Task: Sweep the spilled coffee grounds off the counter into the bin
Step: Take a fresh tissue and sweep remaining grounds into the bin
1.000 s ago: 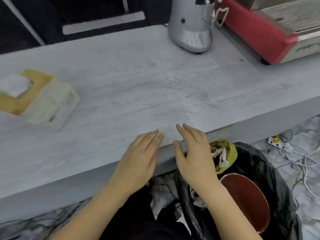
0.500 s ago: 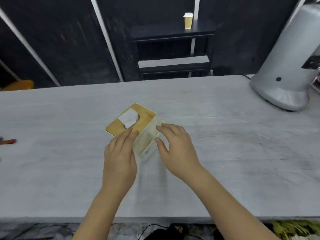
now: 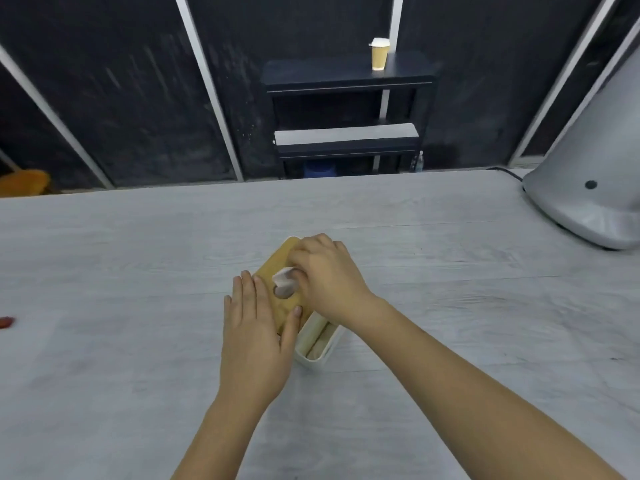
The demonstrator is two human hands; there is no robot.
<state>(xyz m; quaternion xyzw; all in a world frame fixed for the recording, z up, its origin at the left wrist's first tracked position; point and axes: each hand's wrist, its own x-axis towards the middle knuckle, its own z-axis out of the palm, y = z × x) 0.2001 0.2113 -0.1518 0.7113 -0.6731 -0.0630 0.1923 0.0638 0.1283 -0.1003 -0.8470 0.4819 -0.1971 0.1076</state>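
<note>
A pale grey counter (image 3: 138, 271) is spanning the view. A tissue box (image 3: 317, 344) is sitting mid-counter, a silver grinder (image 3: 588, 202) far right.

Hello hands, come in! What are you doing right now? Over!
Left hand flat on tissue box lid, steadying. Right hand pinching white tissue at the slot. No grounds or bin in view. Counter around box unobstructed.

The right hand (image 3: 327, 278) covers the far end of the tissue box (image 3: 313, 344), so how its fingertips meet the tissue (image 3: 284, 277) can't be made out. The left hand (image 3: 254, 327) hides the box's lid at nine o'clock. The silver machine (image 3: 595, 199) at three o'clock is cut off by the frame. A red thing (image 3: 5, 322) at the nine o'clock edge is unreadable.
</note>
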